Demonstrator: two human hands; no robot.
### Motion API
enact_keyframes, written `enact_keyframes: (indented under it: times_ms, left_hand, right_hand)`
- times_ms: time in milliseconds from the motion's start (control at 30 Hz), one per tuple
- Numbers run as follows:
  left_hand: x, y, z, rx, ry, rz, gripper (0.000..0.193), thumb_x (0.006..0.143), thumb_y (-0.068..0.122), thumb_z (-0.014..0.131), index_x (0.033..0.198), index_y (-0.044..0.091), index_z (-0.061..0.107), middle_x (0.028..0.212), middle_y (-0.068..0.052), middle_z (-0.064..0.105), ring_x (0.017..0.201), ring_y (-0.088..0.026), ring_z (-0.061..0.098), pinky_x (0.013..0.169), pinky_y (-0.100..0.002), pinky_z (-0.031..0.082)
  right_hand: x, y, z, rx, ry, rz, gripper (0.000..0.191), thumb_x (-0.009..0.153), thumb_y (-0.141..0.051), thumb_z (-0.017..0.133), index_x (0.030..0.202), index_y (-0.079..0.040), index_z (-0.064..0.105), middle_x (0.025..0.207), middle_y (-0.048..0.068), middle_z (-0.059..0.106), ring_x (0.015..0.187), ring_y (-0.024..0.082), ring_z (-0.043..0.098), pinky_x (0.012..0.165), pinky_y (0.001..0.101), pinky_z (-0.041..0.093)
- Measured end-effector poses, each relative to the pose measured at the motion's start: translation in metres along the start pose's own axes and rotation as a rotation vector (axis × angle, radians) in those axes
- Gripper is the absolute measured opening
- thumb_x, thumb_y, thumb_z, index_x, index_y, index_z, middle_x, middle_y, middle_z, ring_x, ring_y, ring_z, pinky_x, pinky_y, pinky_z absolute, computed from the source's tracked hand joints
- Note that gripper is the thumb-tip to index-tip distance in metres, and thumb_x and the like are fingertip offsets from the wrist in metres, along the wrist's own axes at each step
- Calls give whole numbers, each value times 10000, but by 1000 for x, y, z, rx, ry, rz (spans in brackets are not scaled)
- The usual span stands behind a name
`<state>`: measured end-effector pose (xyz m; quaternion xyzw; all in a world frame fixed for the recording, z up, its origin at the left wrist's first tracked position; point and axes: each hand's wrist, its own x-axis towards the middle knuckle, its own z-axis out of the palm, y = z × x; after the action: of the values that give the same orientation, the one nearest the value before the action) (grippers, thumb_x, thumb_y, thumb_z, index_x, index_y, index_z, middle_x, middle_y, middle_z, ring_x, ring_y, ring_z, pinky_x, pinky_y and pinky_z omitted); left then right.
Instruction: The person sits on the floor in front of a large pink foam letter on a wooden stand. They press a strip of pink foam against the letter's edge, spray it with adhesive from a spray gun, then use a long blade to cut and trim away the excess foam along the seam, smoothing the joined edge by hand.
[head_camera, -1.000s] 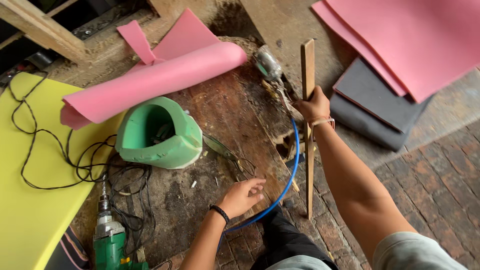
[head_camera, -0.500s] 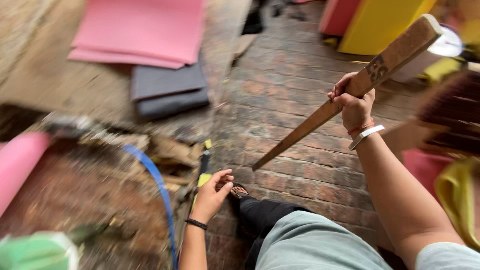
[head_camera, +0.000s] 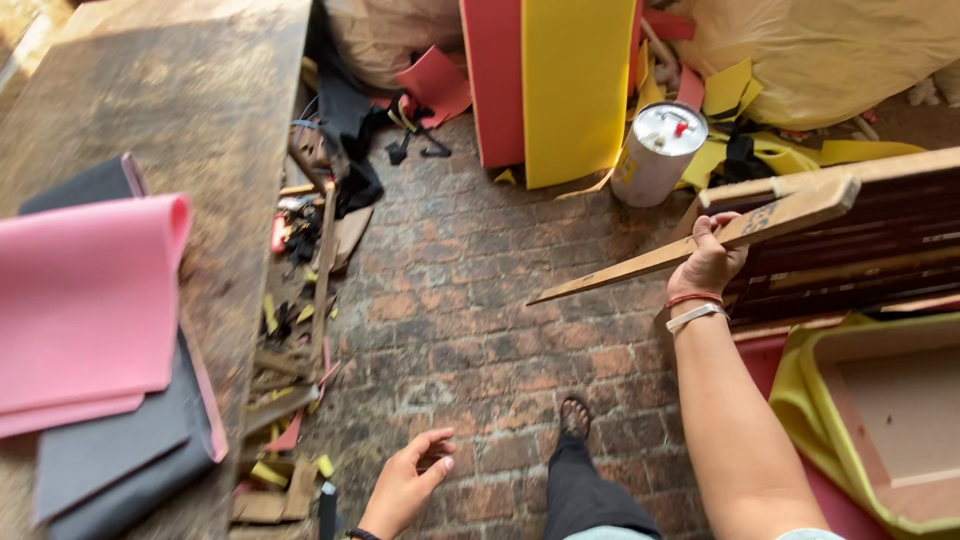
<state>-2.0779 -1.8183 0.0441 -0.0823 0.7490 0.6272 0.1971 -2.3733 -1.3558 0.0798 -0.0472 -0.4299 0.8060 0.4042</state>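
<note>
The right hand (head_camera: 708, 262) is closed around a long flat wooden slat (head_camera: 700, 243), fingers wrapped over its upper edge near the far end, holding it almost level with the free end slanting down to the left over the brick floor (head_camera: 470, 300). The slat sits just in front of a stack of dark wooden boards (head_camera: 880, 250) at the right. A red band and a pale band circle the wrist (head_camera: 690, 308). The left hand (head_camera: 405, 485) hangs low with its fingers loosely spread, gripping nothing, above the bricks beside the workbench (head_camera: 180, 110). The person's dark trouser leg and sandalled foot (head_camera: 575, 418) stand between the 2 arms. On the bench lie pink foam sheets (head_camera: 85, 300) over grey foam sheets (head_camera: 110, 450). Wood and foam scraps (head_camera: 300, 330) litter the floor along the bench edge. Farther off, a white cylindrical can (head_camera: 658, 150) stands near upright red and yellow foam panels (head_camera: 550, 85).
</note>
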Motion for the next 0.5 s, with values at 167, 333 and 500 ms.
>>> enact_keyframes:
  times_ms: [167, 333, 500]
  left_hand:
    - [134, 78, 62, 138, -100, -107, 450, 879, 167, 726, 1318, 119, 637, 1100, -27, 773, 1001, -135, 744, 906, -298, 594]
    - [227, 143, 122, 310, -298, -98, 478, 880, 209, 730, 1338, 129, 618, 1111, -48, 749, 1017, -152, 727, 911, -308, 588]
    - [307, 181, 158, 432, -475, -71, 475, 883, 210, 717, 1344, 140, 628, 1152, -42, 745, 1069, -149, 717, 936, -310, 583]
  right_hand:
    - [167, 51, 4, -11, 49, -126, 286, 957, 119, 730, 928, -93, 540, 923, 5, 530, 905, 137, 539, 920, 285, 490]
    - [259, 38, -42, -515, -9, -41, 351, 836, 145, 694, 974, -129, 524, 989, 5, 588, 936, 141, 621, 920, 308, 560]
    - [290, 35, -99, -500, 384, -158, 365, 757, 196, 603, 913, -119, 506, 1005, 45, 614, 906, 174, 693, 889, 365, 626]
